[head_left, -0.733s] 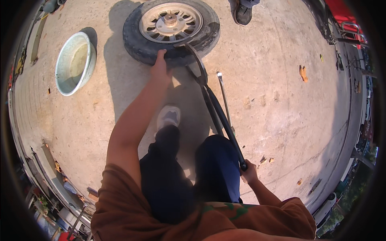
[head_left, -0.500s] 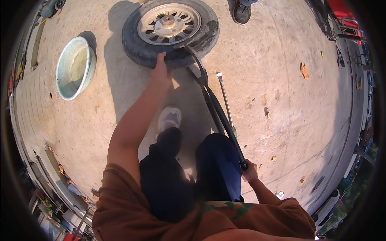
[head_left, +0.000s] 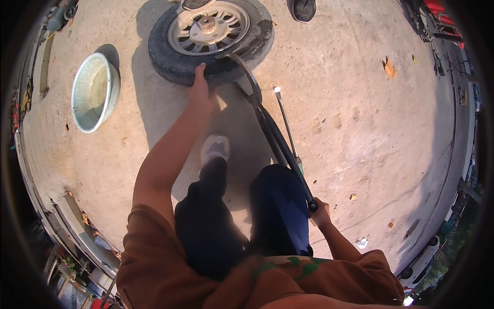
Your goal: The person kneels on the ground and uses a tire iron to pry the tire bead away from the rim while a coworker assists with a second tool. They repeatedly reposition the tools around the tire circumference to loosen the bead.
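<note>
A black tyre [head_left: 167,68] on a pale spoked metal wheel [head_left: 226,45] lies flat on the ground ahead of me. My left hand [head_left: 199,91] grips the tyre's near edge, thumb over the sidewall and the other fingers mostly hidden. Large black long-handled tongs [head_left: 280,141] stretch from the tyre back past my right knee. One of their curved jaws hooks over the near sidewall, while the lower jaw is partly hidden by the tyre. At the handle end, my right hand [head_left: 320,212] is closed around the grip.
A tyre lever [head_left: 286,121] with a bright metal shaft lies right of the tongs. A pale plastic basin [head_left: 105,98] stands on the concrete at left. Another person's shoe [head_left: 198,4] is on the wheel's far side, the other shoe [head_left: 303,9] on the ground.
The other person's shoe has come onto the far part of the wheel. The wheel appears slightly higher and further left in view. Both my hands keep their holds.
</note>
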Tool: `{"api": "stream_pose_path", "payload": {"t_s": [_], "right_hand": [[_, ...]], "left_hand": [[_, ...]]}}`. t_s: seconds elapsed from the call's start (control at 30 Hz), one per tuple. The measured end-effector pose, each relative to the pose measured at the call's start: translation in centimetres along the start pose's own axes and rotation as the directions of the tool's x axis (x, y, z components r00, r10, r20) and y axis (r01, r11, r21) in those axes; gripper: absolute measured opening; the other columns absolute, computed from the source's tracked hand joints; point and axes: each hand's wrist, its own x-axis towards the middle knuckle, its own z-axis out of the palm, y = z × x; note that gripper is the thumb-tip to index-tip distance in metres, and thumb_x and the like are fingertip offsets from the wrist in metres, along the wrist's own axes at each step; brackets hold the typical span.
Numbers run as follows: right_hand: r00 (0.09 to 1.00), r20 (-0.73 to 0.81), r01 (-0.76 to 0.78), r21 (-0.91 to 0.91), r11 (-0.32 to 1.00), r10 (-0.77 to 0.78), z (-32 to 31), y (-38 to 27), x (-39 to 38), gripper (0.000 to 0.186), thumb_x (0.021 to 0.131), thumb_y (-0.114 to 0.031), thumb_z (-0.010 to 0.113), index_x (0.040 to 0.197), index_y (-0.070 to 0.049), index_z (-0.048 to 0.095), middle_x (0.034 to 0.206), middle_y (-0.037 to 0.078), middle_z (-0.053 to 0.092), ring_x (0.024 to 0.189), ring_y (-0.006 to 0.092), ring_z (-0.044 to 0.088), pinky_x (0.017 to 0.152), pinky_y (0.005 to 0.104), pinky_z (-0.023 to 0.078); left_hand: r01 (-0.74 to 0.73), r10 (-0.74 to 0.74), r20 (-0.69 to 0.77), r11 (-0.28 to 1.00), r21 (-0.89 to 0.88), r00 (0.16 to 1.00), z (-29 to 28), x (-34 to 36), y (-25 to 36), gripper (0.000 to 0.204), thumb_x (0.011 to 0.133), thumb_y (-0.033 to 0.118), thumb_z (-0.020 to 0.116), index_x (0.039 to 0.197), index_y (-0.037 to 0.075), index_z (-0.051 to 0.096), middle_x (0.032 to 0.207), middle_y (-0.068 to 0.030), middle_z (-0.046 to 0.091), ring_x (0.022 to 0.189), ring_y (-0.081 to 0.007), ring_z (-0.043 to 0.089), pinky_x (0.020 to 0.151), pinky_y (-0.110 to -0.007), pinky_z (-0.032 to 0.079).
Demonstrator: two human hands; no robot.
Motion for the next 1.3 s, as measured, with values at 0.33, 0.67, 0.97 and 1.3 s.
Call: {"api": "stream_pose_path", "payload": {"t_s": [0.33,0.67,0.97,1.3], "right_hand": [[0.999,0.035,0.003,-0.028,1.0,-0.002,-0.3,-0.9,-0.5,0.023,0.076,-0.019,0.069,0.096,-0.011,0.064,0.084,0.018,0.069,0.085,0.0402,0.066,0.073,0.0486,0.053],[0.993,-0.053,0.11,0.097,0.989,-0.106,0.5,-1.1,-1.4,0.022,0.073,-0.018,0.07,0.092,-0.008,0.062,0.078,0.021,0.066,0.08,0.0418,0.066,0.069,0.0481,0.051],[0.986,-0.102,0.137,0.085,0.987,-0.129,2.7,0.3,-0.2,0.021,0.074,-0.019,0.07,0.088,-0.007,0.06,0.074,0.023,0.065,0.077,0.0446,0.065,0.066,0.0493,0.051],[0.995,-0.059,0.089,0.132,0.987,-0.082,5.3,1.5,1.1,0.032,0.074,-0.02,0.068,0.105,-0.011,0.063,0.083,0.023,0.068,0.082,0.043,0.067,0.072,0.0495,0.054]], "left_hand": [[-0.022,-0.378,0.168,0.363,0.932,0.91,0.3,-12.7,-14.1,0.073,0.075,0.067,0.075,0.081,-0.005,0.066,0.071,-0.0047,0.053,0.068,-0.0167,0.057,0.066,-0.031,0.051],[0.179,-0.379,0.221,0.777,0.603,0.898,0.1,-8.1,-24.2,0.037,0.082,0.038,0.079,0.09,0.005,0.064,0.083,-0.0087,0.066,0.077,-0.0224,0.066,0.065,-0.04,0.053],[0.188,-0.131,-0.194,0.93,0.317,0.972,5.3,-11.9,-22.9,0.073,0.077,0.045,0.079,0.125,-0.007,0.061,0.129,-0.0183,0.061,0.118,-0.0295,0.055,0.1,-0.039,0.043],[0.221,-0.022,-0.384,0.846,0.484,0.923,6.7,-13.6,-21.1,0.068,0.077,0.039,0.08,0.124,-0.008,0.062,0.13,-0.0187,0.062,0.118,-0.0316,0.058,0.096,-0.04,0.045]]}}
